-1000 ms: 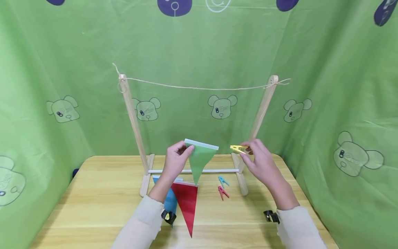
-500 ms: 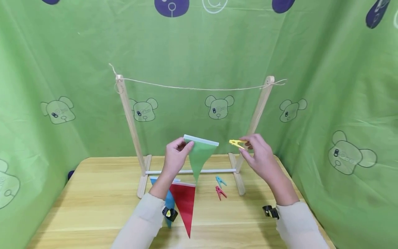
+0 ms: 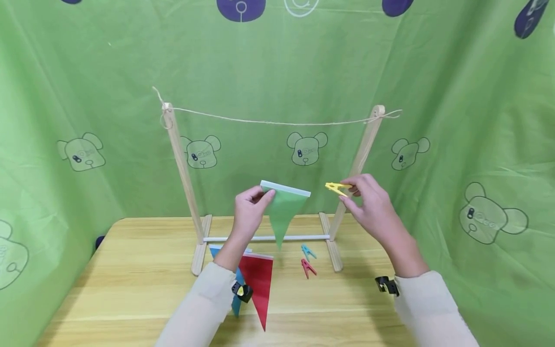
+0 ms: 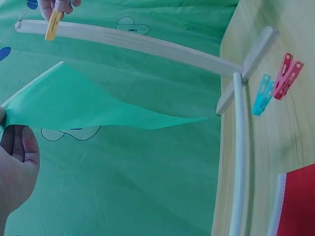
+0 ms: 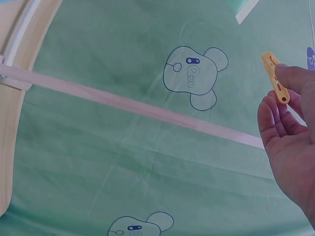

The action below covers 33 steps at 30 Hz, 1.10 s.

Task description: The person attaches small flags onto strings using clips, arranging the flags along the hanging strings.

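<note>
My left hand (image 3: 249, 212) pinches a green triangular pennant (image 3: 284, 207) near the left end of its white top band, and its tip hangs down. In the left wrist view the green pennant (image 4: 78, 101) spreads out from the thumb and fingers. To the right, my right hand (image 3: 373, 205) holds a yellow clothespin (image 3: 336, 188) between thumb and fingers, apart from the pennant. The right wrist view shows the yellow clothespin (image 5: 275, 78) in that pinch. Above both hands a string (image 3: 269, 122) runs between two wooden posts, touching neither.
A red pennant (image 3: 260, 279) lies partly over a blue pennant (image 3: 236, 303) on the wooden table (image 3: 130, 279). Blue (image 3: 308, 252) and red clothespins (image 3: 308, 268) lie by the right foot of the stand. A white rod (image 3: 299, 237) joins the posts low down.
Both hands have risen somewhat toward the string, carrying the green pennant and the yellow clothespin. The pennants and clothespins on the table have stayed put.
</note>
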### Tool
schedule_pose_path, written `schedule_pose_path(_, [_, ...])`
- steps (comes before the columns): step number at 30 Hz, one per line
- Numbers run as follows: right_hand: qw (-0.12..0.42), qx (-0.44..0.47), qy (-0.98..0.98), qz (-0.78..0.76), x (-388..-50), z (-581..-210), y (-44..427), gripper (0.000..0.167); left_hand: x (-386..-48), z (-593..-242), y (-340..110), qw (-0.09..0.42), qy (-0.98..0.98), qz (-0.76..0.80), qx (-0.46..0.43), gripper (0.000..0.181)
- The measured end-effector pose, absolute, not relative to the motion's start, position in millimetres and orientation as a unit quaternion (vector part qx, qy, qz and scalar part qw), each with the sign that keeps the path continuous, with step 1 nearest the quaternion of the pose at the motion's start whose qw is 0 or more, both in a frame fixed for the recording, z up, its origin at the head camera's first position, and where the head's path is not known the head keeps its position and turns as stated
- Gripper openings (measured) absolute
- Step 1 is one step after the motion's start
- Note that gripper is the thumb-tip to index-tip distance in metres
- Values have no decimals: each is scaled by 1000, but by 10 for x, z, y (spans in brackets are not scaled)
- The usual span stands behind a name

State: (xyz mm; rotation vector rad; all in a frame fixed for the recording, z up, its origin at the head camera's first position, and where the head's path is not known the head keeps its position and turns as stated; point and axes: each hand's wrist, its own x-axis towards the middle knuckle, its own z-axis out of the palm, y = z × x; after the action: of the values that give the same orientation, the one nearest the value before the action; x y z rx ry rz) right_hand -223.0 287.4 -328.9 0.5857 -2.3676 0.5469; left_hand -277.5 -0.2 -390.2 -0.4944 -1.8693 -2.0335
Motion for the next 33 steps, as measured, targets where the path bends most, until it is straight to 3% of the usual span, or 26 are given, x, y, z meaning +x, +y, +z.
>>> schedule_pose_path(6, [328, 232, -895, 194, -2257, -3200, 2911, 40, -2802, -3842, 42, 176, -654, -716, -168, 32])
schedule_pose_path(12, [324, 230, -897, 192, -2258, -3107, 2921, 41, -2818, -3773, 101, 166, -648, -727, -155, 16])
schedule_pose_path(33, [398, 250, -864, 180, -2257, -2776, 2990, 39, -2850, -3557, 380, 157, -628, -748, -147, 19])
